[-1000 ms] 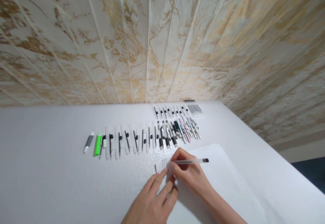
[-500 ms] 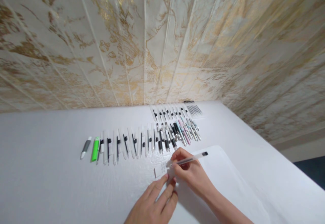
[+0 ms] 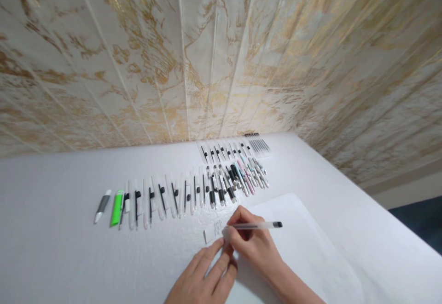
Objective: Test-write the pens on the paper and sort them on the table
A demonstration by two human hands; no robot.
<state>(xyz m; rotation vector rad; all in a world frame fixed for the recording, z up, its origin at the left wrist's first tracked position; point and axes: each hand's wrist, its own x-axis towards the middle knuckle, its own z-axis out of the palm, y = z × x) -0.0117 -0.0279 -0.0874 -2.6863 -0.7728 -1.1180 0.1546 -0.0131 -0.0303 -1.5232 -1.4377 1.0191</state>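
Observation:
Pinched in the fingers of my right hand (image 3: 250, 237) is a clear gel pen (image 3: 257, 226) with a black end, tilted to the right, its tip down at a small slip of paper (image 3: 214, 231). Small dark handwriting shows on the slip, too tiny to read. My left hand (image 3: 207, 272) lies flat with fingers stretched out, its fingertips on the slip's lower edge, touching close to my right hand. Beneath my right hand spreads a larger white sheet (image 3: 293, 239).
Across the white table (image 3: 62, 258) runs a row of clear pens in sleeves (image 3: 162, 203), with a green highlighter (image 3: 117, 208) and a grey-and-white pen (image 3: 102, 206) at its left end. Black and pastel pens (image 3: 238, 180) cluster rightward; packaged refills (image 3: 258, 145) lie behind, near the patterned curtain (image 3: 193, 65).
The pen in my right hand has tipped lower, nearer level. The whole view has shifted slightly, with the row of pens now further left. My left hand still presses the slip.

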